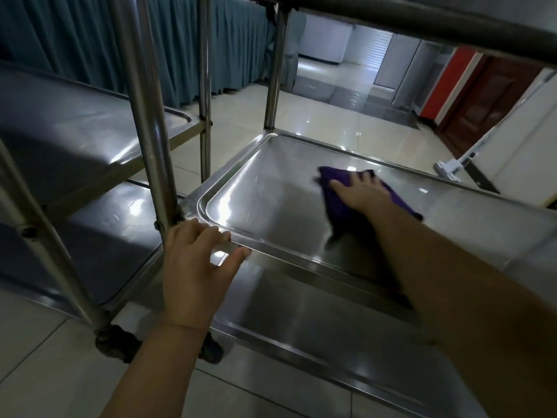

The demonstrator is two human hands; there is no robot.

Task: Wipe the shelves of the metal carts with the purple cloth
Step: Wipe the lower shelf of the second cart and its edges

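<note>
Purple cloth (340, 203) pressed flat under my right hand (360, 193) on the middle stainless-steel shelf (271, 188) of the near metal cart; my left hand (193, 267) steadies the shelf's front rim.

Right fingers lie straight and slightly spread on top of the cloth, palm down, not curled round it; the cloth sits toward the far right of the shelf's recessed pan, its edges blurred; left fingers curl loosely over the raised rim beside the near-left upright steel post (147, 116), thumb under the lip, a light hold on the edge; a lower shelf (301, 315) shows beneath my forearms; a second steel cart (75, 128) stands just beside on the left; teal pleated curtains (75, 37) hang behind it; glossy pale floor tiles (331, 116) run toward a red panel (449, 82).
</note>
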